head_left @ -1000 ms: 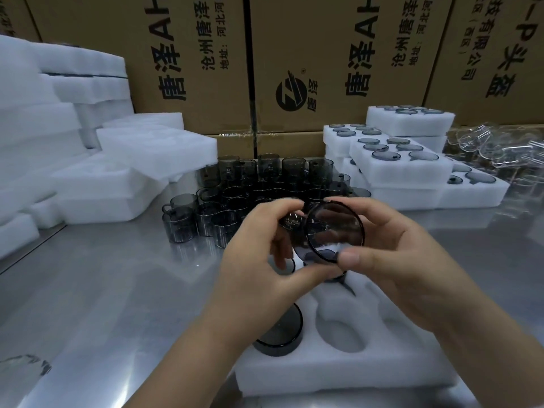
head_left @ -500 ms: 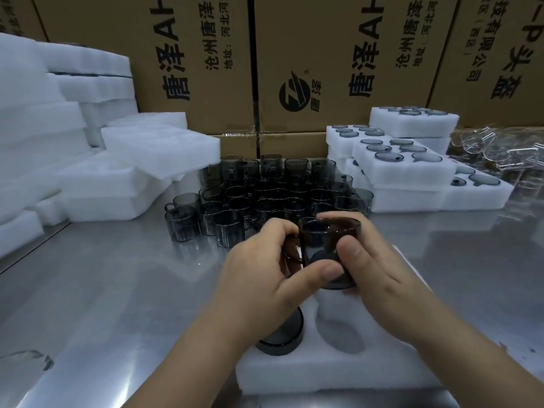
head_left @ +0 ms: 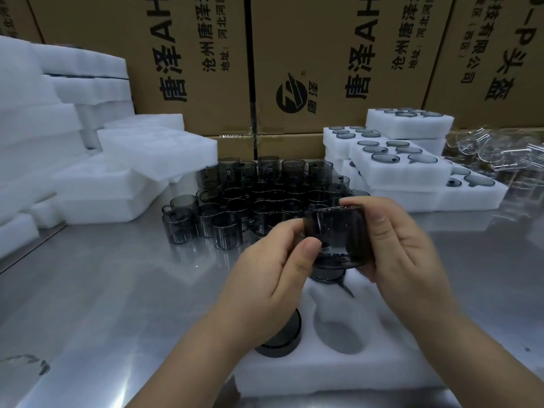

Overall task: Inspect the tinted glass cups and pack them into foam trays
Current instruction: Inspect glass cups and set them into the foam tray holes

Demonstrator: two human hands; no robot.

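Note:
I hold one smoky tinted glass cup upright between both hands above a white foam tray. My left hand pinches its left wall, thumb at the front. My right hand wraps its right side and rim. A cup sits in the tray's near-left pocket, another in a far pocket under the held cup. One pocket beside them is empty. A cluster of loose tinted cups stands behind on the steel table.
Filled foam trays are stacked at back right, with clear glass cups beyond them. Empty foam trays pile up on the left. Cardboard boxes wall off the back. Bare steel table lies to the left.
The cup was tilted with its mouth facing me; it has been turned upright and lowered slightly toward the tray, still in both hands.

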